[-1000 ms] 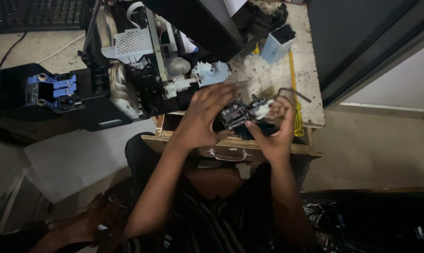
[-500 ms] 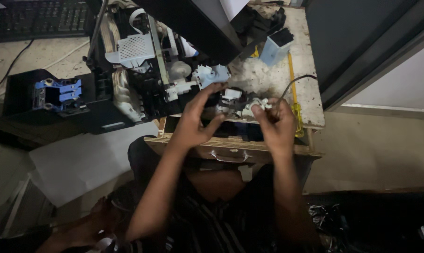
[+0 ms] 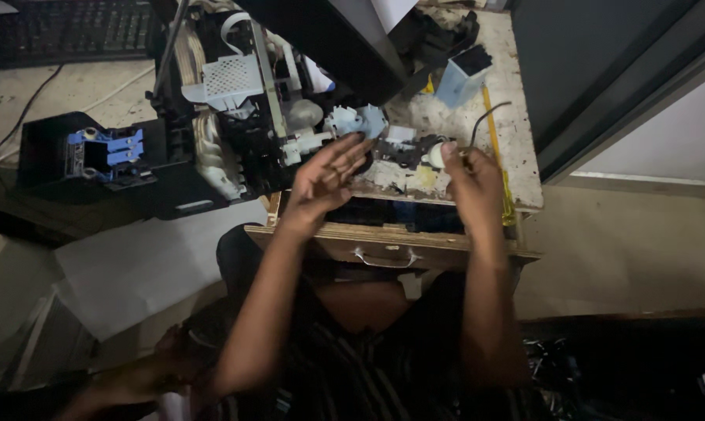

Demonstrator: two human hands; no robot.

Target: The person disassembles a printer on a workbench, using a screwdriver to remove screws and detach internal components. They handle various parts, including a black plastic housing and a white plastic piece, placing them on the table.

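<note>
The left hand (image 3: 325,183) hovers with fingers (image 3: 345,156) spread open above the bench (image 3: 516,117), while the right hand (image 3: 471,181) pinches a black part (image 3: 405,150).

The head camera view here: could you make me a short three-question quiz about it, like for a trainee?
1. True or false: the left hand is clenched into a fist.
2. What does the right hand pinch at its fingertips?
A. a small white part
B. a yellow-handled screwdriver
C. a drawer handle
3. Which colour are the clips on the black part lying left of the opened printer mechanism?

Key: 1 false, its fingers are spread open over the mechanism. 2 A. 3 blue.
</note>
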